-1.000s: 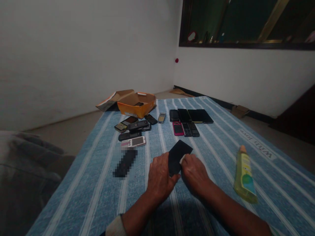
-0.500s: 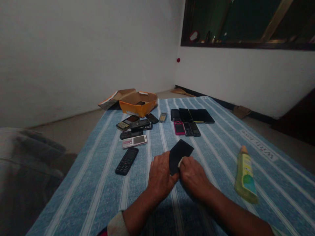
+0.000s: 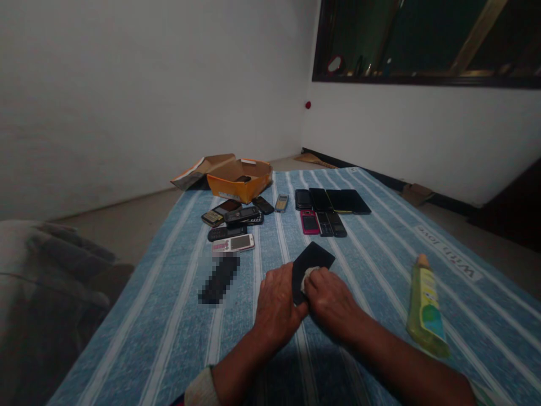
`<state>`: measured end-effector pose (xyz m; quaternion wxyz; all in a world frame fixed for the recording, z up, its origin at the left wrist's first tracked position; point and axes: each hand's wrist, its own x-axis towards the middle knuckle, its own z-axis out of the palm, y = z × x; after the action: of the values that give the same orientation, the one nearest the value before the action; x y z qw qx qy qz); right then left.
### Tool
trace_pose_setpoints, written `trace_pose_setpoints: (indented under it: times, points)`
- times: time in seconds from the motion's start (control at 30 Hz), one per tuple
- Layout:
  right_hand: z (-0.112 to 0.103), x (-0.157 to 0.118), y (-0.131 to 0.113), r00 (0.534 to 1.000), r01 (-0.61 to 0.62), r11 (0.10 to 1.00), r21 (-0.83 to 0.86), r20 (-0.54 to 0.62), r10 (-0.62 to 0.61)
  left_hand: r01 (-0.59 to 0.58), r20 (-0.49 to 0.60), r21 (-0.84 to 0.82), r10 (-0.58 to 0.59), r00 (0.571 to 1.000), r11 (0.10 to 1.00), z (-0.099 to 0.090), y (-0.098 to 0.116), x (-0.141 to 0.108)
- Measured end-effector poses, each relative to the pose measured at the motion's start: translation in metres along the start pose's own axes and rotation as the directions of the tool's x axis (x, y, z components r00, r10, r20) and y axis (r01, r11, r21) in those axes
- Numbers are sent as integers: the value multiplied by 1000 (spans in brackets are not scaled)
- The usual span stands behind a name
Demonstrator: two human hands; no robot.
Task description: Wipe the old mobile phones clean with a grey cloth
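A black smartphone (image 3: 313, 255) is tilted at the middle of the striped cloth, its dark face toward me. My left hand (image 3: 276, 299) grips its left edge, with the thumb near the lower corner. Bunched in my right hand (image 3: 332, 299) is a small whitish cloth (image 3: 309, 276), pressed on the phone's face; most of the cloth is hidden by the fingers. To the left of my left hand lies a dark phone (image 3: 220, 278), blurred into blocks. A white and pink phone (image 3: 234, 243) lies just beyond it.
Several phones (image 3: 243, 215) lie loosely at the left, before an open orange box (image 3: 239, 188). Farther right, several more sit in rows, including a pink phone (image 3: 310, 222) and dark smartphones (image 3: 355, 201). A bottle of yellow-green liquid (image 3: 426, 310) lies at the right on the blue striped cloth (image 3: 169, 338).
My right hand has shifted the whitish cloth slightly inward across the phone's face, and more of the cloth shows. My left hand keeps its hold. The whole view has shifted slightly.
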<state>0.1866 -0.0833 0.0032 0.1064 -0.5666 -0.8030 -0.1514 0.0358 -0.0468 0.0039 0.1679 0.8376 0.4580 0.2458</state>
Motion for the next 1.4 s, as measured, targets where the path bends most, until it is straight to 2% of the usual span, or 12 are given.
trace_pose_setpoints:
  times: [0.13,0.3,0.37,0.43,0.53,0.63,0.7,0.8,0.9,1.1,1.2,1.4]
  points:
    - [11,2,-5,998,63,998,-23,-12,-63,-15,9,-8,15,1000,1000,-1,0,0]
    - [6,30,28,985,-85,990,-108,138,100,27,14,-28,-26,1000,999,-2,1,0]
    - [4,37,30,972,-139,981,-138,171,162,26,10,-33,-25,1000,999,-1,1,-1]
    - [3,37,21,977,-109,988,-109,170,126,22,7,-37,-22,1000,999,0,0,-1]
    - [2,29,1,992,46,999,4,118,-46,4,19,-25,-3,1000,1000,2,-2,-1]
    - [0,28,-1,984,129,989,65,113,-136,-12,17,-21,13,1000,1000,2,-3,-1]
    - [0,36,9,982,110,992,58,149,-118,3,1,-23,-3,1000,1000,2,-2,-1]
    - [1,54,26,975,-5,1000,-13,221,8,26,-10,-19,-26,1000,999,0,1,0]
    - [0,64,25,959,-78,994,-71,268,95,44,3,-19,-44,999,999,0,2,0]
    - [-5,52,-3,972,66,997,36,224,-73,23,1,-37,-23,1000,999,2,-1,-1]
    - [-4,53,5,969,12,1000,2,247,-12,35,5,-36,-34,999,999,1,0,-1]
    - [2,72,45,934,-180,972,-147,284,216,68,26,-6,-68,997,998,-4,3,0]
